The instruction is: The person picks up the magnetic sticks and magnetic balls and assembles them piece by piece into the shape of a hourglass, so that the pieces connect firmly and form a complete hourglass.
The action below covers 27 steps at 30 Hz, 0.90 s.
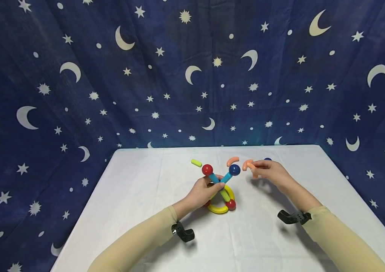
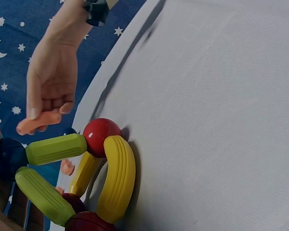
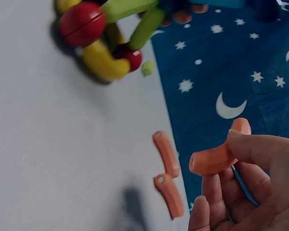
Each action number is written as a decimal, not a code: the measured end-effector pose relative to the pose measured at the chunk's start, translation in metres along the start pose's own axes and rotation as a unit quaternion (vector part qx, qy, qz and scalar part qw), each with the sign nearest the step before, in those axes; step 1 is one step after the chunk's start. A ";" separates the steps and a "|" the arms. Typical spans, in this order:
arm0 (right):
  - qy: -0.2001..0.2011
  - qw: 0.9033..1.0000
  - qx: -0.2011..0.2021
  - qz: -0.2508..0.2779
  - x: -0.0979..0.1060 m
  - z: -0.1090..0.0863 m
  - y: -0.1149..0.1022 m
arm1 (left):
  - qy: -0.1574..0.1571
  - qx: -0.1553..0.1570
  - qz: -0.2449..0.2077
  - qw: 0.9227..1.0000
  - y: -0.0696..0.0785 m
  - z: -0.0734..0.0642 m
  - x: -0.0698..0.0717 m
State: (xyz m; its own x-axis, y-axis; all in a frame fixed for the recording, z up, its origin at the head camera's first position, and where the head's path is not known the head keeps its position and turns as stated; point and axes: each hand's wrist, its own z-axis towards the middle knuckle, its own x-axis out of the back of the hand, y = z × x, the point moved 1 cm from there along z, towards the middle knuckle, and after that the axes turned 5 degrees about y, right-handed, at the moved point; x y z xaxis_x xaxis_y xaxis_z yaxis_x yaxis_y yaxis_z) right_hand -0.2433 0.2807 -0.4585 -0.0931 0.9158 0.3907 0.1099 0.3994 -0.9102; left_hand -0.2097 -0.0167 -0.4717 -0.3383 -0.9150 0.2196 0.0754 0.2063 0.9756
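My left hand [image 1: 202, 192] grips a magnetic ball-and-rod build at its middle, around a dark blue ball [image 2: 9, 156]. Below that ball, green rods [image 2: 57, 148] slope down to red balls [image 2: 101, 137], which curved yellow rods [image 2: 116, 178] join in a ring on the table. Two light blue rods [image 1: 226, 178] rise in a V, topped by a red ball [image 1: 207, 169] and a blue ball [image 1: 234, 169]. To the right of the build, my right hand [image 1: 274, 174] pinches a curved orange rod [image 3: 214, 160] between thumb and fingers, raised above the table.
Two more curved orange rods, one [image 3: 166, 154] touching the other [image 3: 169, 196], lie near the far edge of the white table [image 1: 128, 196]. A short green rod [image 1: 196, 163] lies behind the build. Another blue ball [image 1: 268, 159] is partly hidden behind my right hand.
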 end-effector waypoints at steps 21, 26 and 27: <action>-0.067 0.963 -0.067 0.252 -0.004 0.005 -0.040 | 0.000 -0.007 0.013 1.000 -0.001 0.002 0.001; -0.071 0.952 -0.085 0.284 -0.005 0.005 -0.046 | -0.003 -0.004 0.009 1.000 0.001 0.001 0.002; -0.074 0.951 -0.085 0.289 -0.006 0.005 -0.047 | -0.003 -0.004 0.007 1.000 0.002 0.001 0.002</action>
State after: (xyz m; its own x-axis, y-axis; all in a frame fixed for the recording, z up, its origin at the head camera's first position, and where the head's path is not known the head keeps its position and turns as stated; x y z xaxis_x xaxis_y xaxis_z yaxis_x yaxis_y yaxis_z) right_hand -0.2529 0.2564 -0.4185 -0.1053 0.9736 -0.2023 0.3427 -0.1555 -0.9265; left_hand -0.2111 -0.0177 -0.4696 -0.3431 -0.9097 0.2338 0.0876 0.2168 0.9723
